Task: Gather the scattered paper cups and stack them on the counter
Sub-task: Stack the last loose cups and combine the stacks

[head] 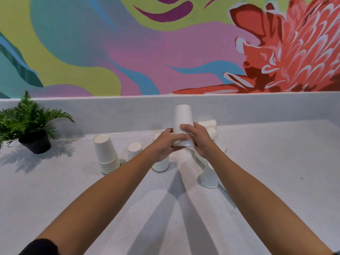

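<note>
Both hands meet above the middle of the counter, closed around the rim end of an upside-down white paper cup held clear of the surface: the left hand wraps its lower left side with the fingers curled under the rim, and the right hand grips the right side with the thumb laid across the cup's front. Just below the left hand stands a short inverted stack, partly hidden by the wrist. Further left are a single inverted cup and a taller inverted stack. Beside the right forearm another inverted cup stands, and behind the hands some cups lie on their sides. A potted fern sits at the far left, under a bright mural.
</note>
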`<state>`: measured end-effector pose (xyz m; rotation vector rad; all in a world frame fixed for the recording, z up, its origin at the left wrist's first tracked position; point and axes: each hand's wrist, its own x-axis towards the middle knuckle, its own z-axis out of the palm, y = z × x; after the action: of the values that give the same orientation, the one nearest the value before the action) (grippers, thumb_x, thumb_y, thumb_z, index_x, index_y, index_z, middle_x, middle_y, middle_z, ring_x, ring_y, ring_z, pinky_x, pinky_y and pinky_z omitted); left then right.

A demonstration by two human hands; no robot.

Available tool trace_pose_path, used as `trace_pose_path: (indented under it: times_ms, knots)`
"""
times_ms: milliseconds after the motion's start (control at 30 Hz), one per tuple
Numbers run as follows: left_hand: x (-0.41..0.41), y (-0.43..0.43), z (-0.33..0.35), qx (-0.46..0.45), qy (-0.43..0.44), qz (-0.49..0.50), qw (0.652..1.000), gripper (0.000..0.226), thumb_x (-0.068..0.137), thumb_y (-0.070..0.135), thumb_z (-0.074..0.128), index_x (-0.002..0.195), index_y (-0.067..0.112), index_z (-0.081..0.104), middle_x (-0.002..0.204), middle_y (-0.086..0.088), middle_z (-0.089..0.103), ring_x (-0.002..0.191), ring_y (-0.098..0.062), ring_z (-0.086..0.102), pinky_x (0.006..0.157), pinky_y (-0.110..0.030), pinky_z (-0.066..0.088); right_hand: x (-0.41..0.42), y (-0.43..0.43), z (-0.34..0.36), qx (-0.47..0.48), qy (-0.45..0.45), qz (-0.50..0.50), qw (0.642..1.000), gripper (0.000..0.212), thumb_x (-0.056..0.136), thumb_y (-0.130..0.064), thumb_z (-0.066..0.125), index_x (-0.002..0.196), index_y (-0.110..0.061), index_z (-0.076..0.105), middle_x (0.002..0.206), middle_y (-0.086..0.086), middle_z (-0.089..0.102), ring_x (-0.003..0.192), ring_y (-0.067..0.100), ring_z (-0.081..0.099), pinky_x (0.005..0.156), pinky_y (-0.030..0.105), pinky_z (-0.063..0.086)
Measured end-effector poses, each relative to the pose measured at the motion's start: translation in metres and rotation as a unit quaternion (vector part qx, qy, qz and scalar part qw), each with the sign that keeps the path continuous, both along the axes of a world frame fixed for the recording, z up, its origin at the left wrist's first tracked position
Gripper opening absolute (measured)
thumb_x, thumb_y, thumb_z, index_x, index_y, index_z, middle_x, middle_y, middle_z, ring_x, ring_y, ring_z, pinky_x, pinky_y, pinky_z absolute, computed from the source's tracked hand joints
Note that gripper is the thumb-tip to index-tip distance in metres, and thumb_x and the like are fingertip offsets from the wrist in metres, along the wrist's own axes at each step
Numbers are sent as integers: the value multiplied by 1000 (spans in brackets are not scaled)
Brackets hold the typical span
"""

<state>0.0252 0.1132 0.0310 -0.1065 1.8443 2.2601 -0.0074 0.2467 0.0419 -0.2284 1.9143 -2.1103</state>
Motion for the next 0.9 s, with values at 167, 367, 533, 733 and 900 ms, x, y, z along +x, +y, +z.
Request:
trace_pose_path:
  times_ms: [167,367,533,733,900]
  knots:
    - [-3,3,2,0,12,16,1000,82,61,16,79,134,6,44,126,-14,62,113,-23,64,93,-36,54,5,3,1,113,4,30,993,44,66,-45,61,98,-14,64,94,3,65,94,21,60,91,41,46]
    - [8,10,-5,-33,11,-14,999,73,64,14,76,131,9,47,125,-11,62,106,-21,63,80,-28,54,-3,47,-5,234,60,-58,969,30,91,-38,52,101,-13,65,105,4,63,99,22,55,82,33,41]
    - [22,16,-28,-109,-18,-23,994,66,75,3,77,130,11,41,117,-8,57,104,-22,58,77,-28,52,-2,86,-37,656,112,30,746,72,76,-49,68,135,-19,42,135,10,42,123,31,44,99,45,43]
    - [32,16,-55,-245,-26,-47,968,66,73,16,82,126,16,42,118,-5,55,109,-24,54,92,-37,49,15,82,-68,650,87,95,749,75,78,-38,73,137,-14,34,130,11,46,113,26,53,81,32,46]
    - [39,9,-67,-329,-55,-63,941,69,69,18,83,126,16,43,118,-6,53,107,-23,52,88,-36,48,13,84,-69,616,105,68,778,69,78,-36,73,132,-11,38,125,11,52,109,26,53,76,30,41]
